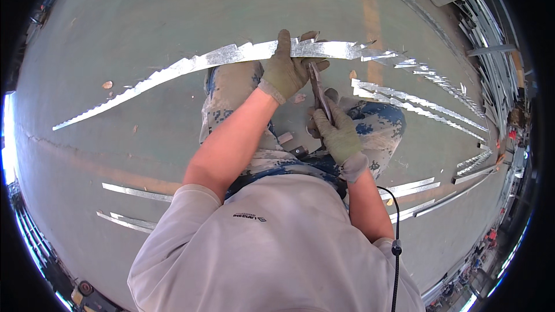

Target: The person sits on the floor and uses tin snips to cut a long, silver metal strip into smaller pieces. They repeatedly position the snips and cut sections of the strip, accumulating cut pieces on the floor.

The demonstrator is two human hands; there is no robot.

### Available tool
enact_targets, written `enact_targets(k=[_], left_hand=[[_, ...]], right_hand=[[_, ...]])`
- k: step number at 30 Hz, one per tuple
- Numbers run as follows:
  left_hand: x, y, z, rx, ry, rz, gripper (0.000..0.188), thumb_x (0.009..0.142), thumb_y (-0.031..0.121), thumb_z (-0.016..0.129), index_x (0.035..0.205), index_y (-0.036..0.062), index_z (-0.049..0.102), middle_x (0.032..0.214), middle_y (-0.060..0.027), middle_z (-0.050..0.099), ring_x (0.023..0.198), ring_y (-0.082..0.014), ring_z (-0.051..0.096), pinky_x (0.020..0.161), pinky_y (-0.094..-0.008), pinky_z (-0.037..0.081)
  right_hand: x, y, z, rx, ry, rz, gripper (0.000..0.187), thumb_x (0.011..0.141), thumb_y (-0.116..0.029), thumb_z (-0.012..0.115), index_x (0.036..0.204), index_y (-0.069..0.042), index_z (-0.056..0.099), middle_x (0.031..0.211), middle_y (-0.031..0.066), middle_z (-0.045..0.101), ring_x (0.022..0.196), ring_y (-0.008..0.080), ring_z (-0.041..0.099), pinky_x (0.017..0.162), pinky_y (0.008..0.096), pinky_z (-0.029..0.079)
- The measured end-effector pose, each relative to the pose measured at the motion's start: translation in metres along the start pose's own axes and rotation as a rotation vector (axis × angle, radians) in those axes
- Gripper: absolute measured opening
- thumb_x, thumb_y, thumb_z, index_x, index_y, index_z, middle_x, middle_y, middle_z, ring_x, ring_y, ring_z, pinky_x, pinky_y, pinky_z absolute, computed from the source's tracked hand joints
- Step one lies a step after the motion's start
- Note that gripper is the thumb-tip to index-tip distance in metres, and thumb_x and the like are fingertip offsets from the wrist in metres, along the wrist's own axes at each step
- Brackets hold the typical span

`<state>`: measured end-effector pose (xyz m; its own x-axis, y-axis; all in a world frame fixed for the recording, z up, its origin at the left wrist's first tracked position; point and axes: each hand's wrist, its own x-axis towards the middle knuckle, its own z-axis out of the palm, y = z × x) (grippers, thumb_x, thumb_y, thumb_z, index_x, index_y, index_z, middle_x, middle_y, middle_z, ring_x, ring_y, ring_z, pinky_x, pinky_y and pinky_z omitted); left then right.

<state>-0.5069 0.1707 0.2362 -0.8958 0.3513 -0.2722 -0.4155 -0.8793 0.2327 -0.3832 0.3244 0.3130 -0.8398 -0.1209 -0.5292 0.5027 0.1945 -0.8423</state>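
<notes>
My left hand (287,69), in a drab green work glove, grips a long shiny metal strip (225,55). The thumb lies across the strip's face and fingertips show at its far edge. One long edge of the strip is notched like saw teeth, and it stretches far out to the left. A similar glove covers my right hand (337,131), which is closed around a pair of tin snips (317,86) with dark, worn blades. The blades point up toward the strip, close beside my left fingers; whether they touch it, I cannot tell.
Two notched metal strips (422,104) lie on the floor to the right, with more notched pieces (445,84) beyond. Plain strips (139,193) rest at the left and others (410,188) at the right. Metal lengths (491,46) are stacked along the right side. A black cable (398,225) hangs by my right arm.
</notes>
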Motion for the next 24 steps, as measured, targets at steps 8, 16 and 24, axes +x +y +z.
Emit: enact_targets(k=[8,16,24], left_hand=[[0.0,-0.001,-0.001,-0.029,-0.026,-0.001,0.075,0.107,0.063,0.04,0.137,-0.0028,0.058,0.126,-0.0225,0.068,0.113,-0.0346,0.069,0.1,-0.0562,0.059],[0.002,-0.002,-0.005,-0.028,-0.061,0.002,0.073,0.106,0.063,0.044,0.138,-0.002,0.057,0.127,-0.0204,0.067,0.115,-0.0333,0.068,0.1,-0.0552,0.059],[0.001,-0.003,-0.005,-0.02,-0.034,0.013,0.072,0.106,0.061,0.046,0.137,-0.0028,0.057,0.126,-0.0194,0.067,0.114,-0.0328,0.069,0.1,-0.0541,0.06]], right_hand=[[0.004,-0.007,0.005,-0.129,0.069,-0.053,0.04,0.108,-0.031,0.06,0.14,-0.006,0.06,0.09,0.003,0.064,0.079,0.0108,0.057,0.073,0.0282,0.05],[0.015,0.004,0.008,-0.262,0.127,-0.141,0.045,0.107,-0.026,0.06,0.145,-0.002,0.056,0.098,0.0055,0.068,0.083,0.0114,0.06,0.077,0.0293,0.052],[0.023,0.018,0.008,-0.227,0.129,-0.112,0.047,0.106,-0.027,0.058,0.148,-0.005,0.054,0.122,0.0219,0.071,0.112,0.0298,0.07,0.098,0.0381,0.053]])
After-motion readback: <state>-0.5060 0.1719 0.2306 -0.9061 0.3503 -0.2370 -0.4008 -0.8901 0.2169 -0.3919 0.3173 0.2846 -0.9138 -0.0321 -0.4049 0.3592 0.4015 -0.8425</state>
